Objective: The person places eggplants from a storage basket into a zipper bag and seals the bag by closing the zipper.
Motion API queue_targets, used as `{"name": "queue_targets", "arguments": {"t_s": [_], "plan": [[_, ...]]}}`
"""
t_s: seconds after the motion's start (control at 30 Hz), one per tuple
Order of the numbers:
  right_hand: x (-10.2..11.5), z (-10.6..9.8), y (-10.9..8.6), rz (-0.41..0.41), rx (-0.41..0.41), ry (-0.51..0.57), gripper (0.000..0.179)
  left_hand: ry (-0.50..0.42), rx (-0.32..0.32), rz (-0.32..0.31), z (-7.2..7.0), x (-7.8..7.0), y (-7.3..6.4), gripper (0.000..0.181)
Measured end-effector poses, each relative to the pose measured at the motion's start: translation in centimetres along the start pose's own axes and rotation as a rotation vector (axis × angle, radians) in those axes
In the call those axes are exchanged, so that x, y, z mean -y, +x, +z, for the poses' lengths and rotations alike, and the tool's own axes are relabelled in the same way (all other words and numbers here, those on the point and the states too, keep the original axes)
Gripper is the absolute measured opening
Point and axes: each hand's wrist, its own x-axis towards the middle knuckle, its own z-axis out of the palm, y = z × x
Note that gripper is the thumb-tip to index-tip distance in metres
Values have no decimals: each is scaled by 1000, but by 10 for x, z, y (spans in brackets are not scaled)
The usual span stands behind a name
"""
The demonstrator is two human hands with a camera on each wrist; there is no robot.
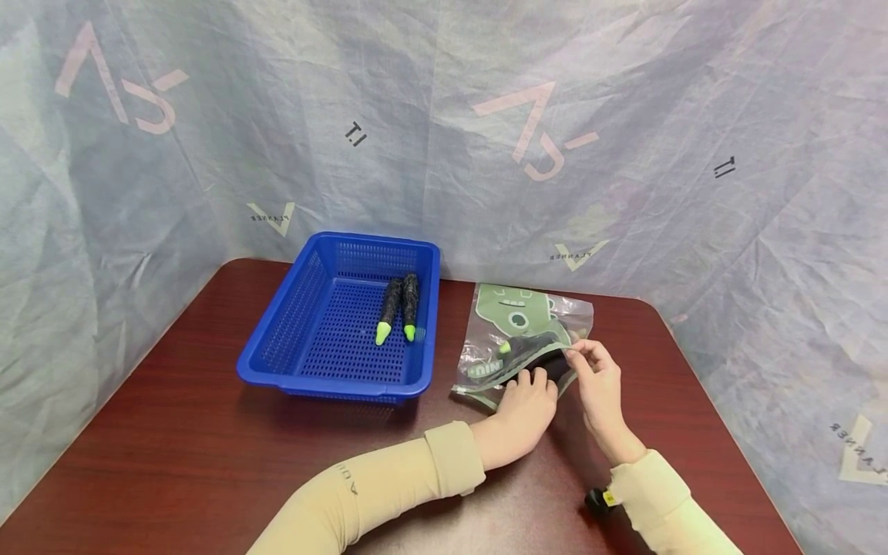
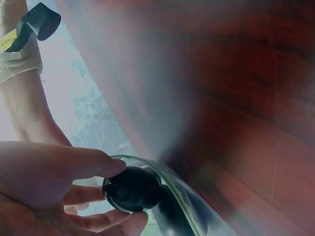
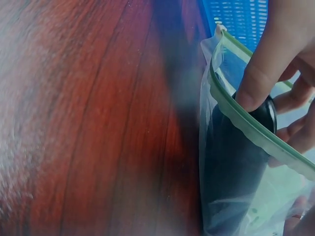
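Observation:
A clear zip bag (image 1: 486, 339) with a green cartoon print lies on the table, its green-edged mouth parted toward me. My left hand (image 1: 525, 412) reaches into that mouth. Its thumb and fingers grip the rounded end of a smooth black, long object (image 3: 231, 167), whose body lies inside the bag; the left wrist view shows the gripped black end (image 2: 133, 189) up close. My right hand (image 1: 600, 389) pinches the bag's rim at the right corner. Deeper in the bag sits a dark item with a lime-green tip (image 1: 505, 348), partly hidden by film and print.
A blue perforated basket (image 1: 267, 375) stands left of the bag. Two dark, rough-surfaced sticks with lime-green tips, a left one (image 1: 391, 304) and a right one (image 1: 410, 297), lie in it. The red-brown wooden table (image 1: 173, 432) meets printed cloth (image 1: 430, 185) behind.

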Motion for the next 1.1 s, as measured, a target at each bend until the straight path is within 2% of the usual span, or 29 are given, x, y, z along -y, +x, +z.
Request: {"name": "queue_targets", "arguments": {"t_s": [0.4, 0.73, 0.93, 1.1], "plan": [[2, 1, -1, 1, -2, 48, 13, 41, -2, -17, 8, -3, 9, 22], [1, 2, 0, 6, 2, 73, 9, 26, 11, -30, 13, -2, 11, 19], [0, 2, 0, 5, 1, 73, 8, 10, 55, -23, 13, -1, 11, 22], [-2, 1, 2, -13, 3, 70, 8, 2, 82, -9, 8, 2, 10, 23]]}}
